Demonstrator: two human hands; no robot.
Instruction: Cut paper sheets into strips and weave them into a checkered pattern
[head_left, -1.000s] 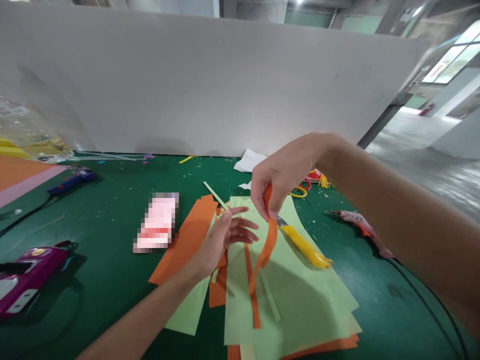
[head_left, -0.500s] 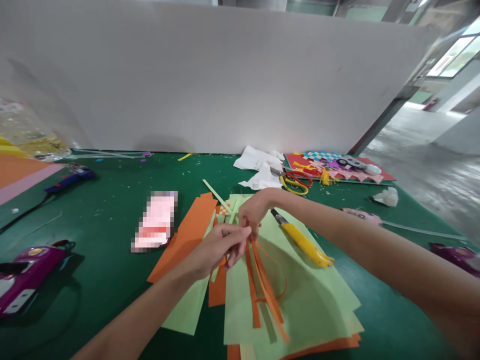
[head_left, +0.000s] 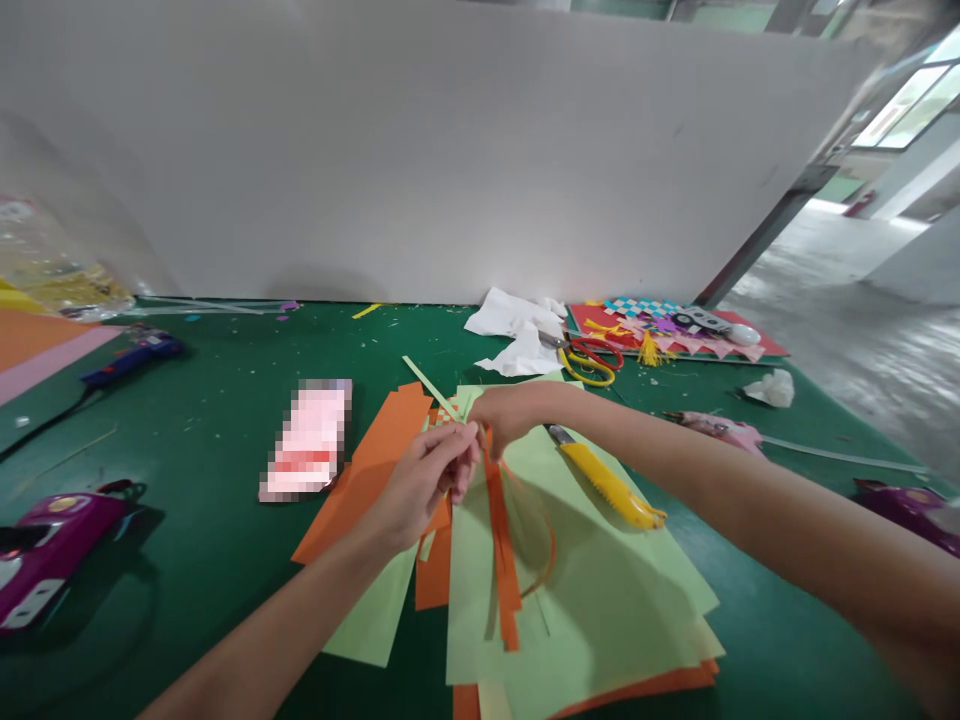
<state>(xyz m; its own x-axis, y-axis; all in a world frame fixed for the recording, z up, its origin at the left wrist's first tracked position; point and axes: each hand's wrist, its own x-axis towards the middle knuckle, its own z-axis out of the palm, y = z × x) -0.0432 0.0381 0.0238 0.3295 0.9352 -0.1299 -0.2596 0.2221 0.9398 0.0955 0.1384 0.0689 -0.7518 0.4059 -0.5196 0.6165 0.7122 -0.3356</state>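
Note:
My left hand [head_left: 431, 470] is closed in a pinch, its fingertips against those of my right hand; what lies between them is hidden. From beneath my right hand [head_left: 510, 412], closed with its fingers bent down, hang several orange paper strips [head_left: 501, 545]. One thin strip curls out in a loop to the right. Under both hands lie light green paper sheets [head_left: 600, 610]. Just behind the fingers, partly covered, is a small orange-and-green checked woven piece [head_left: 445, 414], with a light green strip [head_left: 426, 382] sticking out past it.
A yellow utility knife [head_left: 611, 485] lies on the green sheets, right of my hands. Orange paper [head_left: 367, 465] and a blurred pink object [head_left: 309, 440] are to the left. Scissors [head_left: 592, 360] and white tissue [head_left: 517, 325] lie behind. Glue guns [head_left: 67, 550] rest on both sides.
Both hands have shifted slightly left and away from me. The hanging orange strips have swung left and now hang closer together, while the thin loop has opened wider.

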